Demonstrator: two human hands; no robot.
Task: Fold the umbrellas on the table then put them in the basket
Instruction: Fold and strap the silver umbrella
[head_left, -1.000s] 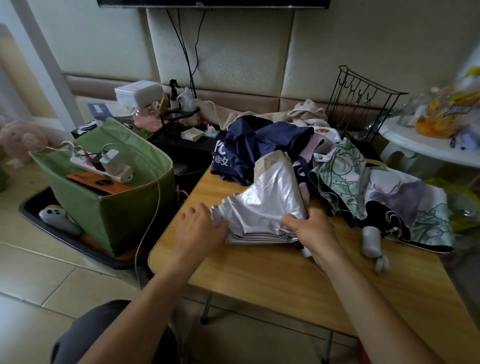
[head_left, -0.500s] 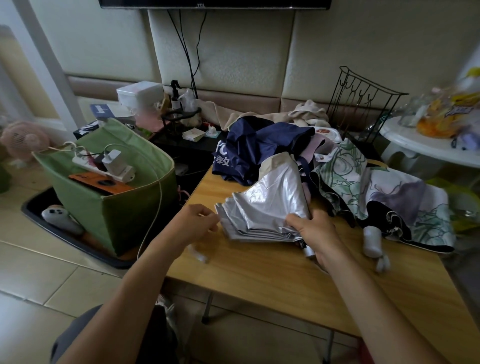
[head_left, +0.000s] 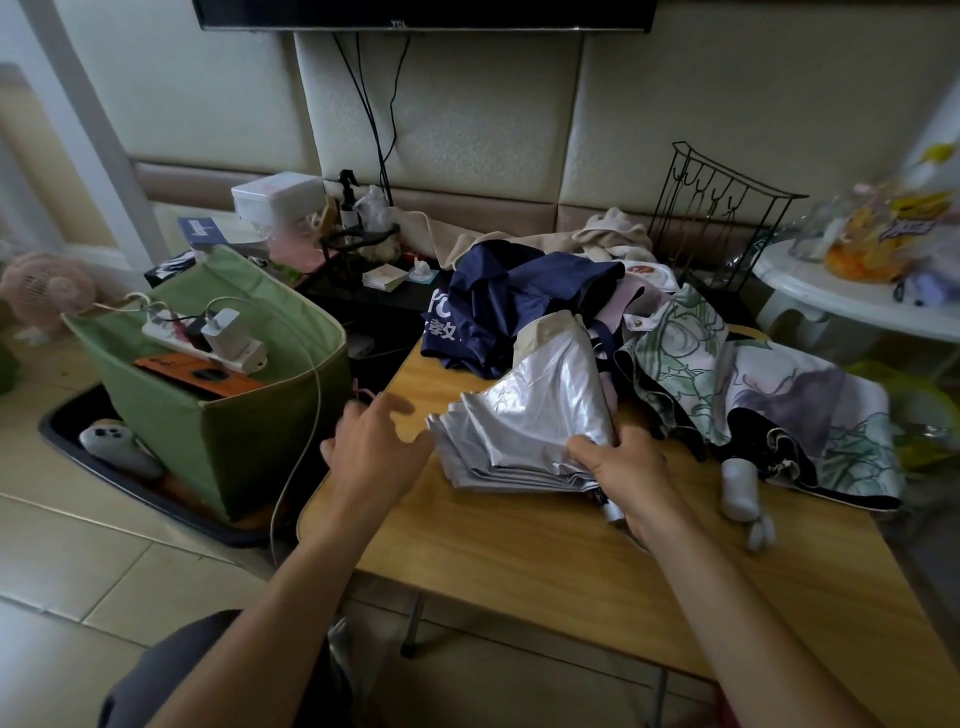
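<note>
Wooden table (head_left: 545, 561) beside green basket (head_left: 260, 426) on tiled floor (head_left: 78, 561). Silver umbrella (head_left: 540, 421) flat on table, pinched by right hand (head_left: 631, 470). Left hand (head_left: 374, 452) spread, empty. Padded wall (head_left: 467, 130) behind.

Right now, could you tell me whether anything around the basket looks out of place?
Yes: the green fabric basket meant for the umbrellas already holds a white power strip with a charger plugged in and an orange flat item, and a white cable trails over its rim.
</note>
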